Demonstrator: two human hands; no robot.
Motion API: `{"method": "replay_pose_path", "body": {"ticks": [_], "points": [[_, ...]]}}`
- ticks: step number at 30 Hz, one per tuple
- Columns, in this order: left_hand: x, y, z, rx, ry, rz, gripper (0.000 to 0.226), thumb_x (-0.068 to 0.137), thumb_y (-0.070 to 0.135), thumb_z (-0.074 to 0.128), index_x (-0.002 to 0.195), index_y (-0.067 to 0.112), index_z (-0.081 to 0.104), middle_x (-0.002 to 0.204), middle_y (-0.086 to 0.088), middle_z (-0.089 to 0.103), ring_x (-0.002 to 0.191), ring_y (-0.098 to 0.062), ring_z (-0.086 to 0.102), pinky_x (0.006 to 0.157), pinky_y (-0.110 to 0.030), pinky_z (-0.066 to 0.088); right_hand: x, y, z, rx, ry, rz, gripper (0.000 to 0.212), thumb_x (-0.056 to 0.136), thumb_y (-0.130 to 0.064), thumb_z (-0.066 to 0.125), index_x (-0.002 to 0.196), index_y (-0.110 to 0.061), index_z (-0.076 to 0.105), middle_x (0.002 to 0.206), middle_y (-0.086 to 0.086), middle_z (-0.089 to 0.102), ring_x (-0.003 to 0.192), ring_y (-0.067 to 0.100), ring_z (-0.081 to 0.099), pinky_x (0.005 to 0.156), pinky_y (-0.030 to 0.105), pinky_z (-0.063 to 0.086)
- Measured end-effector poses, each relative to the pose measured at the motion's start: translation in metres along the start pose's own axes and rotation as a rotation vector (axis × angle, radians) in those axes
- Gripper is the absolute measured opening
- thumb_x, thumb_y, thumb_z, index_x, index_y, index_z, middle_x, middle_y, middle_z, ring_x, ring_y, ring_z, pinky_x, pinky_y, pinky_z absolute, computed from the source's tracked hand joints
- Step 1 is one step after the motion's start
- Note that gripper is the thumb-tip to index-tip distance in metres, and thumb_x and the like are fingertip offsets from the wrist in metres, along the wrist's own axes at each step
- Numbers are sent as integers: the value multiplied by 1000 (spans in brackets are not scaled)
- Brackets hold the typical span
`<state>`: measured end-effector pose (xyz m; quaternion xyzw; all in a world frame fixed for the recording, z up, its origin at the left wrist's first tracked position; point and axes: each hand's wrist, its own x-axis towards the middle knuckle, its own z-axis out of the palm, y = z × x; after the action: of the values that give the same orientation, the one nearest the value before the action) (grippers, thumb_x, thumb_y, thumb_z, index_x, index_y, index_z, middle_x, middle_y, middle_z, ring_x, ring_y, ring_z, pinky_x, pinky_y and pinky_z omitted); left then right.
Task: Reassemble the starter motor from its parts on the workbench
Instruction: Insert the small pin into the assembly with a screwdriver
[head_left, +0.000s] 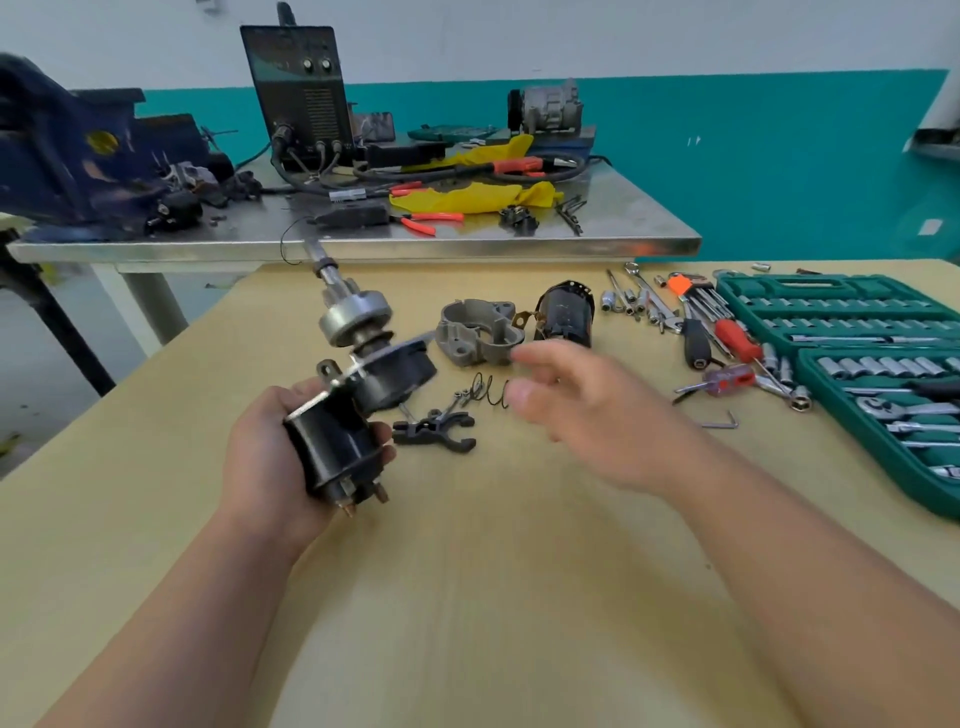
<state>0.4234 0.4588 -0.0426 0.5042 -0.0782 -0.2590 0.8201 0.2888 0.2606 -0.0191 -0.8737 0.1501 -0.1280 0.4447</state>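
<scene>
The left hand (280, 457) curls round a black cylindrical solenoid with copper terminals (332, 447), holding it above the pale wooden workbench (467, 597). Joined to the solenoid are a black round end plate (400, 364) and a steel shaft carrying a silver drive gear (353, 314), the shaft pointing up and away. This held assembly is to the left of the grey cast-metal nose housing (478, 332), which lies on the bench.

The right hand (571, 410) hovers in front of that housing and a little to its right — fingers loosely spread, holding nothing, its outline blurred.

Just to the right of the housing rests a black cylindrical motor body (563, 314). In front of the housing lie a thin black wire spring (488, 389), a few small silver bolts (460, 397) and a black forked lever (434, 428). Further right of the housing — loose sockets and wrenches, a red-handled screwdriver (737, 338) and an open green socket-set case (743, 291).
</scene>
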Motion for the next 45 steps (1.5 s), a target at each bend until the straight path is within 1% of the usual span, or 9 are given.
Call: {"method": "replay_pose_path", "body": {"ticks": [4, 12, 15, 19, 24, 27, 32, 38, 45], "points": [[-9, -14, 24, 125, -95, -11, 28, 71, 14, 45, 95, 10, 59, 75, -18, 67, 54, -30, 61, 49, -36, 53, 3, -5, 29, 356, -158, -4, 93, 54, -78, 69, 134, -36, 48, 125, -11, 62, 108, 12, 65, 93, 43, 52], [-1, -43, 69, 602, -98, -46, 28, 92, 50, 42, 103, 34, 62, 100, -4, 71, 90, -21, 69, 77, -41, 55, -7, 28, 8, 977, -3, 177, 71, 68, -45, 78, 124, -8, 55, 105, 17, 64, 79, 26, 65, 55, 31, 51], [-4, -52, 77, 859, -222, 144, 34, 90, 68, 26, 98, 46, 51, 91, 14, 68, 84, 4, 60, 72, -25, 45, -6, 37, 3, 1041, 90, 270, 55, 72, -48, 65, 114, -13, 62, 97, 12, 71, 76, 21, 67, 64, 35, 49], [-3, -58, 83, 854, -308, 277, 40, 82, 77, 32, 102, 48, 50, 89, 8, 71, 82, -7, 66, 80, -37, 54, -3, 45, -4, 1129, 141, 222, 44, 74, -44, 58, 106, -14, 67, 91, 12, 71, 79, 23, 69, 65, 38, 53], [-2, -57, 80, 788, -360, 286, 35, 84, 69, 52, 110, 46, 51, 100, 27, 68, 93, 5, 64, 79, -22, 47, -9, 58, -10, 1134, 116, 101, 49, 85, -39, 49, 113, 0, 62, 108, 27, 65, 97, 37, 64, 79, 48, 51], [-7, -61, 76, 832, -495, 244, 65, 65, 62, 66, 123, 50, 42, 109, 33, 58, 102, 4, 61, 83, -13, 49, -13, 59, -11, 1202, 73, -20, 46, 86, -38, 55, 111, -1, 64, 104, 22, 67, 98, 33, 65, 79, 40, 55], [-16, -66, 70, 859, -502, 359, 62, 57, 44, 82, 110, 51, 50, 102, 23, 65, 88, 0, 66, 75, -9, 45, -16, 58, -18, 1017, 18, -131, 57, 72, -59, 75, 109, -15, 74, 113, 14, 70, 108, 26, 65, 86, 33, 54], [-19, -62, 72, 914, -463, 470, 71, 58, 45, 74, 108, 72, 32, 104, 30, 59, 88, 5, 63, 74, -1, 40, -22, 54, -17, 655, 225, -147, 71, 65, -85, 58, 101, -27, 76, 106, 2, 74, 106, 21, 67, 95, 39, 50], [-16, -59, 71, 867, -457, 386, 60, 58, 46, 74, 105, 63, 40, 95, 28, 65, 79, 3, 65, 69, -8, 47, -33, 40, -22, 275, 230, -257, 64, 64, -85, 58, 118, -51, 50, 109, -20, 67, 102, 1, 63, 85, 16, 49]]}}
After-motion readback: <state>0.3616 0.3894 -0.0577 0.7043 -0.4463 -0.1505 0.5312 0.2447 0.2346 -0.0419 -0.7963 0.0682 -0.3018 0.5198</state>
